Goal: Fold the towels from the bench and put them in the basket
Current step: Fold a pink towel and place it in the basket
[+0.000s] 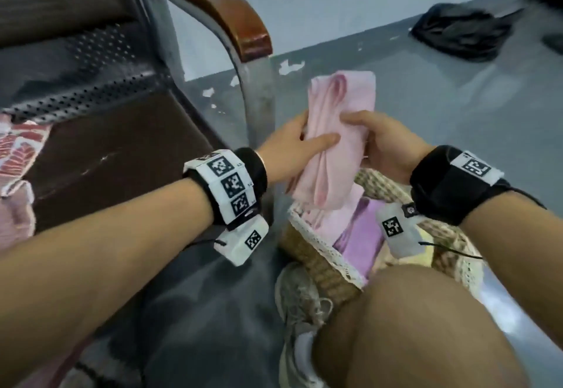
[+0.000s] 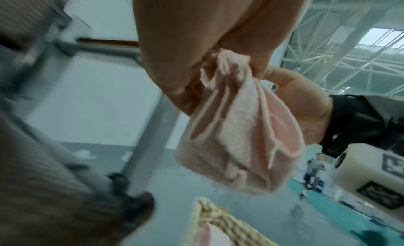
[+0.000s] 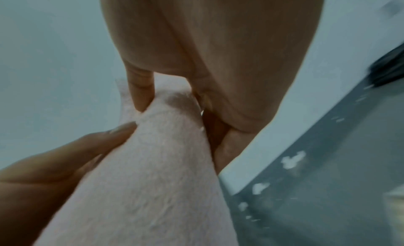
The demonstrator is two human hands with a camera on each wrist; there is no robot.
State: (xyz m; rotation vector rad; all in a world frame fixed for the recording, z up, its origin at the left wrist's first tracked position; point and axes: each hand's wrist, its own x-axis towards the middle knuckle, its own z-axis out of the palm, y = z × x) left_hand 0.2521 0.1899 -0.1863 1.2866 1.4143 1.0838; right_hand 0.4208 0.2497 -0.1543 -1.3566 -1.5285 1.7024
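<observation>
A folded pale pink towel (image 1: pixel 335 144) hangs in the air over the wicker basket (image 1: pixel 316 262). My left hand (image 1: pixel 301 141) grips its left side, thumb laid across the front. My right hand (image 1: pixel 377 141) grips its right side, thumb on top. In the left wrist view the pink towel (image 2: pixel 240 146) shows its layered folded edges below my left hand (image 2: pixel 196 63), above the basket rim (image 2: pixel 218 220). In the right wrist view the towel (image 3: pixel 157 180) is pinched by my right hand (image 3: pixel 174 97). The basket holds folded pink and purple towels (image 1: pixel 359 235).
The bench (image 1: pixel 106 150) with a perforated metal seat and a wooden armrest (image 1: pixel 219 13) stands at the left; a red patterned towel (image 1: pixel 18 150) and a pink one (image 1: pixel 15 220) lie on it. A black bag (image 1: pixel 460 31) lies on the floor by the wall. My knee (image 1: pixel 426 326) is beside the basket.
</observation>
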